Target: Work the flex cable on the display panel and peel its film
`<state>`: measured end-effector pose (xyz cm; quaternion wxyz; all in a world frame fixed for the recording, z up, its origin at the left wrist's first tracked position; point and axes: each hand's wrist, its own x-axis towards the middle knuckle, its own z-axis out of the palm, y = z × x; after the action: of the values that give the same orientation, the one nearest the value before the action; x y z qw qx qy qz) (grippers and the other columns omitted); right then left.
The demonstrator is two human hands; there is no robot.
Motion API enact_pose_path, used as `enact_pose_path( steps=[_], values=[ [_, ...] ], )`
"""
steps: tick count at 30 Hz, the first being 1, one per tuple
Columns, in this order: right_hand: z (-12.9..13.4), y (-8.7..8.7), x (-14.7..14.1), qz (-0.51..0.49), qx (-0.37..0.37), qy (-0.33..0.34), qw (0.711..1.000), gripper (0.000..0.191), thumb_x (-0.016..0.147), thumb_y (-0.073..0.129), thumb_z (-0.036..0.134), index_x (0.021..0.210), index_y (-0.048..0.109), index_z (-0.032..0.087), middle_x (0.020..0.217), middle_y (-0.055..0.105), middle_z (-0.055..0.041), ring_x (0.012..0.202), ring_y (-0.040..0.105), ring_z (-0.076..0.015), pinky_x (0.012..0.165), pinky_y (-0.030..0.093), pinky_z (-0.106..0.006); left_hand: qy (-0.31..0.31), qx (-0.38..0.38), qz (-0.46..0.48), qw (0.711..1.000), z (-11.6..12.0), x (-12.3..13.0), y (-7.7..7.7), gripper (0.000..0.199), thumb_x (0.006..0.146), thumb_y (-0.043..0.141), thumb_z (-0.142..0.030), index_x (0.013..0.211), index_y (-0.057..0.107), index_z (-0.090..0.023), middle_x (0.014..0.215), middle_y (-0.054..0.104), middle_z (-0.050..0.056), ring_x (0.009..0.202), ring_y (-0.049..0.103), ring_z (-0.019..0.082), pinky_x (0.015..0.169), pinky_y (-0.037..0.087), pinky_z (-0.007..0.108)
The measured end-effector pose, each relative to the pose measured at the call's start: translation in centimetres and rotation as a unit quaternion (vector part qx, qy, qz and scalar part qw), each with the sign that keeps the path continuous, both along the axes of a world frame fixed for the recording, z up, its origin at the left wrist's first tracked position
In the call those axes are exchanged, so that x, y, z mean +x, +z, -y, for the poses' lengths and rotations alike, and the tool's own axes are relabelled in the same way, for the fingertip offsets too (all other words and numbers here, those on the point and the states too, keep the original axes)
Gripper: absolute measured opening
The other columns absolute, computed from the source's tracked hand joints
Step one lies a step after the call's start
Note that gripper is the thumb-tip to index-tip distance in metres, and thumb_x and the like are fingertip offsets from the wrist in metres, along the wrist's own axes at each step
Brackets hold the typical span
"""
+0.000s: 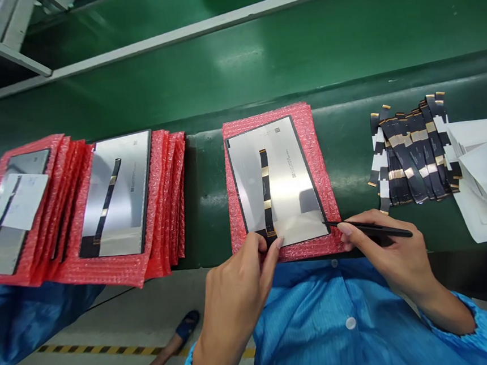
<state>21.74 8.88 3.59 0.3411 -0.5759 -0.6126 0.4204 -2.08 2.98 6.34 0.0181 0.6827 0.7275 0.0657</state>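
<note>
A silver display panel (284, 187) lies on a red bubble-wrap sheet (317, 142) at the green bench's near edge. A black flex cable with gold pads (265, 186) runs down its middle. My left hand (236, 296) pinches the cable's lower end at the panel's near edge, thumb and forefinger together. My right hand (395, 254) grips black tweezers (371, 229), their tip touching the panel's near right corner.
To the left, a stack of red bubble-wrap sheets carries a second panel (117, 196), with more panels (11, 208) further left. At right lie a pile of loose flex cables (414, 156) and white paper sheets (485, 172). A green conveyor belt (257, 50) runs behind.
</note>
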Motion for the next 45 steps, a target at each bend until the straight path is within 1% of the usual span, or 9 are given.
enact_pose_path(
  steps=[4,6,9,21,26,32,35,39,45],
  values=[
    [0.0,-0.2,0.0,-0.019,-0.01,0.01,1.0,0.004,0.083,0.071,0.039,0.084,0.074,0.038,0.063,0.073,0.0075,0.051,0.072,-0.0168,0.049,0.063,-0.03,-0.118,0.098,0.014,0.988,-0.3,0.7,-0.3,0.022,0.098,0.053,-0.042,0.098,0.063,-0.023,0.086,0.072,0.0,0.077,0.069,0.016,0.069,0.051,0.027],
    [0.0,-0.3,0.1,-0.02,-0.007,0.01,1.0,0.004,0.083,0.071,0.039,0.084,0.074,0.037,0.062,0.073,0.0074,0.05,0.072,-0.0174,0.048,0.063,-0.031,-0.214,0.132,0.022,0.968,-0.5,1.4,-0.9,0.027,0.095,0.061,-0.036,0.118,0.063,-0.023,0.108,0.074,0.002,0.099,0.068,0.018,0.089,0.052,0.032],
    [0.0,-0.3,0.1,-0.01,0.006,0.01,1.0,0.005,0.083,0.071,0.04,0.084,0.075,0.036,0.064,0.074,0.0067,0.051,0.073,-0.018,0.048,0.063,-0.031,-0.281,0.139,-0.001,0.95,-0.7,2.1,-1.8,0.037,0.094,0.062,-0.041,0.129,0.061,-0.028,0.124,0.071,-0.002,0.112,0.066,0.017,0.093,0.05,0.034],
    [-0.1,-0.5,0.0,-0.137,-0.034,-0.053,0.989,0.016,0.086,0.068,0.04,0.1,0.072,0.033,0.077,0.078,0.0024,0.056,0.076,-0.0174,0.054,0.068,-0.03,-0.273,0.13,-0.031,0.953,-0.8,2.2,-2.2,0.031,0.094,0.058,-0.048,0.125,0.062,-0.041,0.13,0.067,-0.005,0.113,0.069,0.017,0.08,0.065,0.034],
    [-0.1,0.5,-0.1,-0.181,-0.069,0.02,0.981,0.04,0.097,0.052,0.042,0.135,0.055,0.031,0.088,0.081,-0.0002,0.036,0.065,-0.0122,0.039,0.06,-0.029,-0.272,0.137,-0.041,0.952,-0.8,2.0,-2.4,0.036,0.095,0.054,-0.052,0.128,0.06,-0.038,0.13,0.067,-0.005,0.114,0.069,0.016,0.082,0.065,0.033],
    [-0.9,-0.2,-0.7,-0.104,-0.037,0.118,0.987,0.03,0.101,0.043,0.038,0.128,0.052,0.031,0.101,0.08,0.0,0.032,0.064,-0.0087,0.041,0.06,-0.025,-0.265,0.144,-0.039,0.953,-0.5,1.9,-2.8,0.032,0.095,0.052,-0.055,0.123,0.062,-0.043,0.131,0.067,-0.006,0.117,0.068,0.016,0.084,0.066,0.032],
    [-1.9,-0.4,-0.7,-0.006,0.034,0.105,0.994,0.031,0.101,0.042,0.035,0.13,0.053,0.031,0.106,0.078,-0.0005,0.038,0.064,-0.007,0.047,0.06,-0.022,-0.266,0.143,-0.041,0.952,-0.3,1.8,-3.1,0.034,0.095,0.052,-0.055,0.126,0.061,-0.041,0.134,0.065,-0.005,0.122,0.066,0.017,0.087,0.065,0.032],
    [-2.5,0.0,-0.7,0.071,0.12,0.075,0.987,0.034,0.096,0.053,0.032,0.13,0.056,0.032,0.086,0.075,0.003,0.046,0.063,-0.0092,0.049,0.056,-0.022,-0.274,0.145,-0.04,0.95,-0.4,1.9,-3.2,0.038,0.094,0.054,-0.055,0.128,0.06,-0.04,0.138,0.062,-0.004,0.129,0.061,0.019,0.089,0.065,0.034],
    [-2.0,-0.4,-1.1,0.072,0.193,0.159,0.966,0.036,0.093,0.058,0.026,0.126,0.057,0.039,0.112,0.072,0.0016,0.105,0.069,-0.0232,0.092,0.06,-0.04,-0.287,0.156,-0.059,0.943,-1.3,3.0,-3.0,0.042,0.095,0.05,-0.058,0.13,0.058,-0.038,0.146,0.053,-0.007,0.138,0.053,0.016,0.099,0.063,0.035]
  ],
)
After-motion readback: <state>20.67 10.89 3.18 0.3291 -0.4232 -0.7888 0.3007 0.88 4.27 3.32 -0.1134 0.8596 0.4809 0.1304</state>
